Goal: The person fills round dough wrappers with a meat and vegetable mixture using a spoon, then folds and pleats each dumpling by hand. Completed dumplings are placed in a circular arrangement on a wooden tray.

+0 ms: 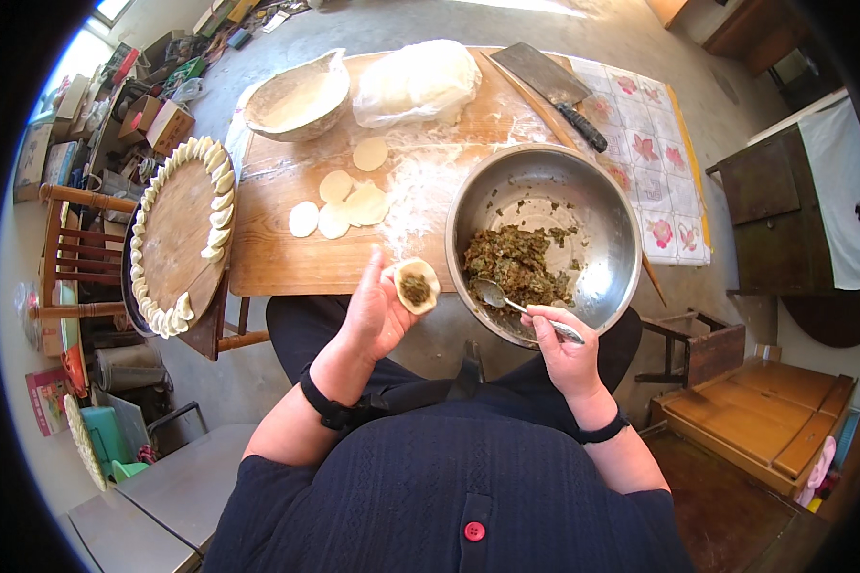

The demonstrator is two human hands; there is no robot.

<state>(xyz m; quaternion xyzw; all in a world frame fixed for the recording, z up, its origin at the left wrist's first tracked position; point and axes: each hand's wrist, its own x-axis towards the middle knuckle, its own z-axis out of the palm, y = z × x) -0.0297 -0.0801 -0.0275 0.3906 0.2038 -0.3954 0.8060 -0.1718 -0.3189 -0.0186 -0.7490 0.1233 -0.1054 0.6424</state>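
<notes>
On the fingers of my left hand (376, 308) rests a round dough wrapper (427, 304) with a mound of green-brown filling (415, 287) in its middle. My right hand (566, 351) grips the handle of a metal spoon (527, 309). The spoon's bowl touches the chopped filling (512, 261) inside a large stainless steel bowl (613, 236). That bowl sits at the table's near edge, right of my left hand. Several flat dough wrappers (358, 206) lie on the floured wooden board (272, 265), some overlapping.
A round tray (179, 236) edged with folded dumplings stands on a wooden chair (89, 258) at left. Behind the wrappers are a flour bowl (297, 100) and plastic-covered dough (419, 82). A cleaver (545, 75) and a thin wooden rod (534, 100) lie at back right, partly over a flowered tablecloth (652, 183).
</notes>
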